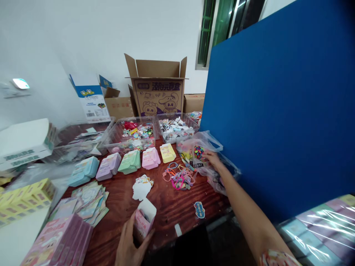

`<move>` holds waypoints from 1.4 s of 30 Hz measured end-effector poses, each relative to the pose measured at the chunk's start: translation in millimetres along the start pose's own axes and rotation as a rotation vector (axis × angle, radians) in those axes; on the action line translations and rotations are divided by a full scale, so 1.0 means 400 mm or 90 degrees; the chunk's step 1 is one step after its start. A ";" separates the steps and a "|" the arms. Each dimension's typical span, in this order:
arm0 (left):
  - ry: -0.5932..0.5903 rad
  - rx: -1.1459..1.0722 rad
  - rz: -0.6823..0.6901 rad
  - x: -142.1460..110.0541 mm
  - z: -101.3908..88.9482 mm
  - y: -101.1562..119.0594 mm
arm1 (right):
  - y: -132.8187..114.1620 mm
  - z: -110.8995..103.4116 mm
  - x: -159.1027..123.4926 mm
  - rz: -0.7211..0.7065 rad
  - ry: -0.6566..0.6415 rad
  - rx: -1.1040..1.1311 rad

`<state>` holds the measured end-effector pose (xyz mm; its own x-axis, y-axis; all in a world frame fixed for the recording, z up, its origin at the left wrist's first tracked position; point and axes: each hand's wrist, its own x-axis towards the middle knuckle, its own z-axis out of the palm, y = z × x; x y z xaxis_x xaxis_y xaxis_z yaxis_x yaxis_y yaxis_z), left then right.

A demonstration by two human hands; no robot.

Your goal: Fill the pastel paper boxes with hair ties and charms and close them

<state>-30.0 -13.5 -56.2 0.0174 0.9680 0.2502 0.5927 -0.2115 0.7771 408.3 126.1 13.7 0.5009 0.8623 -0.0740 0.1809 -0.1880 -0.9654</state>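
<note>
"Where's the box (142, 224)?"

"In the head view, at seven o'clock. The left hand (128, 242) grips it, open top up. It should hold softly, so the box won't squash."

"And the right hand (214, 160)?"

"At four o'clock, by the bag (184, 146) and bright bits (198, 151). One can't tell if it has grabbed any. It should pinch with care, so none spill."

"潮玩盲盒" on cardboard box (158, 96), "FLAVOURED" on carton (92, 101)
</note>
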 end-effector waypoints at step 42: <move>-0.097 -0.005 0.091 0.061 0.023 0.224 | -0.203 0.190 -0.438 -0.238 -0.400 -0.084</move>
<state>31.2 -7.7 14.3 0.2232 0.9371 0.2682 0.5693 -0.3487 0.7445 241.3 25.9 86.0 -0.1851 0.9790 0.0858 0.3647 0.1495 -0.9190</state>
